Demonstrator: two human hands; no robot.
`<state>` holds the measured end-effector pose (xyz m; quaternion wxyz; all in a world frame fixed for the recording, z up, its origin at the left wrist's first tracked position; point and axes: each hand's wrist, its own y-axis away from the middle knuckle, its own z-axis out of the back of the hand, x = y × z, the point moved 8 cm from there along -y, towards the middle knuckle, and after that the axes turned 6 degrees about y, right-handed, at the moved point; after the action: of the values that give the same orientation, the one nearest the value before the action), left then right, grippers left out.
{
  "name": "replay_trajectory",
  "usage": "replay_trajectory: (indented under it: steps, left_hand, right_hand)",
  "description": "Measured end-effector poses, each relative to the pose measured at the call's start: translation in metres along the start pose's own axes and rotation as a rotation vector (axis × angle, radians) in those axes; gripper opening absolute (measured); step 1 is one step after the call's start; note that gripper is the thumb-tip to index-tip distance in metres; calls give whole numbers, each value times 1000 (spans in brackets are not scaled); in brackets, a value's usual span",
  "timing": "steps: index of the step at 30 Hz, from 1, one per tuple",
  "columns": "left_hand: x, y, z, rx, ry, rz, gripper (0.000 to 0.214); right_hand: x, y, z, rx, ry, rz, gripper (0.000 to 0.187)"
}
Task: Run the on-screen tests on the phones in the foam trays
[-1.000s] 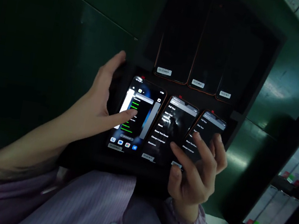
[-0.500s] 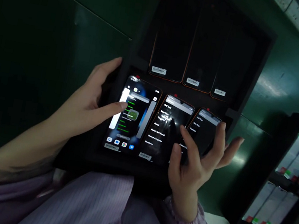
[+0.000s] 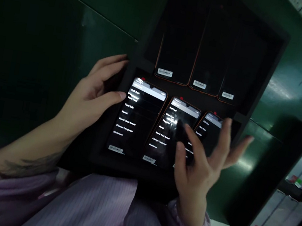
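Phone at left [image 3: 138, 120]: menu list, before app overview | left hand [image 3: 91, 99]: fingers half open beside tray [image 3: 133, 167], grip unclear | right hand [image 3: 202, 169]: fingers spread, holding nothing

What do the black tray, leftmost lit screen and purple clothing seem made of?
Black tray: matte foam or plastic, I cannot tell which; its rim barely shines.
Leftmost lit screen: probably glossy glass; a light streak reflects near its top.
Purple clothing: apparently soft, dull cloth; fine stripes and folds show.
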<state>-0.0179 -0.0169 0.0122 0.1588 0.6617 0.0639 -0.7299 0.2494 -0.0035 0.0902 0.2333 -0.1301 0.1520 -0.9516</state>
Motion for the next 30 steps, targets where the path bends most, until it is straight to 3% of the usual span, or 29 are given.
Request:
replay_trajectory:
  steps: [3,8,13,26,30]
  left_hand:
    - [5,-5,1,27,-46,-22,59]
    - [8,-9,0,34,-245,-69,72]
    - [5,-7,-2,50,-277,-70,76]
    - [1,-3,-7,51,-191,-28,67]
    - [-1,-2,-9,149,-160,-4,73]
  right_hand:
    - [-14,-2,18,-116,-27,-57,26]
    - [-44,1,30,-175,-126,-202,25]
    - [-61,6,34,-205,-58,-200,23]
    - [-66,8,19,-144,4,-155,19]
    - [-63,8,22,-136,-30,-157,20]
